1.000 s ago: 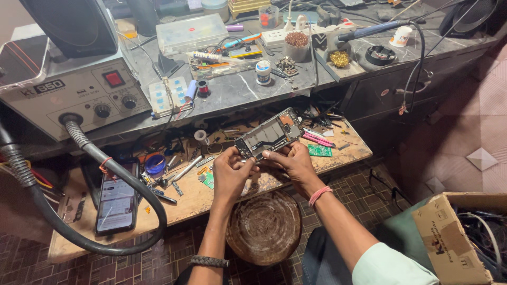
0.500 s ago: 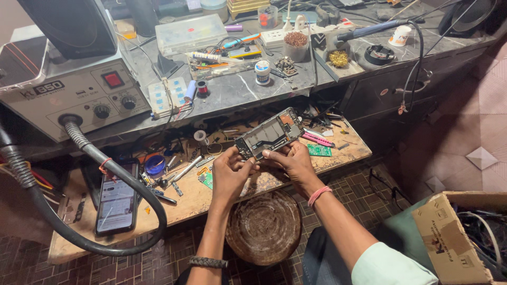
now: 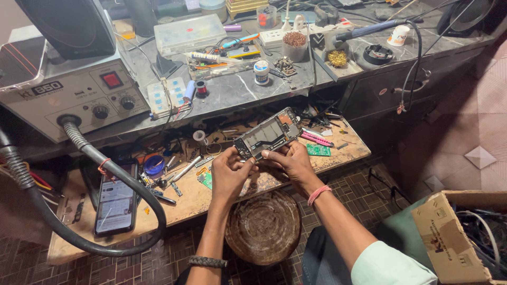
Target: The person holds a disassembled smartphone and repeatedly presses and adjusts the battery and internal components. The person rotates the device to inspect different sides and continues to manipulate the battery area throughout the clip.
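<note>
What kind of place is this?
Likely a phone repair bench: both hands hold an opened phone, with a hot-air rework station and a spare circuit board on the cluttered worktop.

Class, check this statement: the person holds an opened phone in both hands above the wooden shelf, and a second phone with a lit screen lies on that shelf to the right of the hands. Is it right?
One detail is wrong. The head view shows the second phone, screen lit, lying to the left of the hands, not the right. The rest stands: the left hand and right hand hold the opened phone above the wooden shelf.
</note>
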